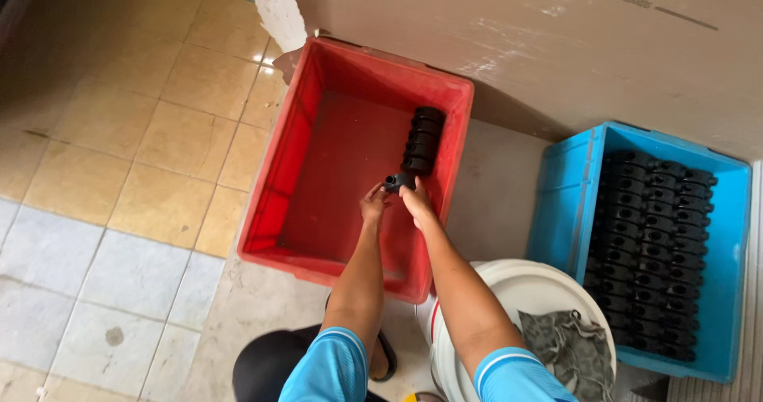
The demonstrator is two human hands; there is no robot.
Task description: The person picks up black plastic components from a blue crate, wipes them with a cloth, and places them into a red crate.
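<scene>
The red crate point(302, 140) lies mostly bare across its floor, open from above, with only a short row of black parts point(423, 141) standing along its right wall. Both hands, the left hand point(372, 205) and right hand point(416, 201), meet at a black part point(397, 182) just below that row, hemmed by the wall on the right. A leaning cardboard sheet point(556, 44) overhangs the crate's far rim, while the blue crate point(566, 203) is packed with black parts, and a white bucket point(517, 291) stands between the crates.

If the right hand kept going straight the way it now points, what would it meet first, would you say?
The right hand points up the red crate along its right wall. Past the black part both hands grip, it would probably meet the row of black parts first, though depth is hard to judge.
</scene>
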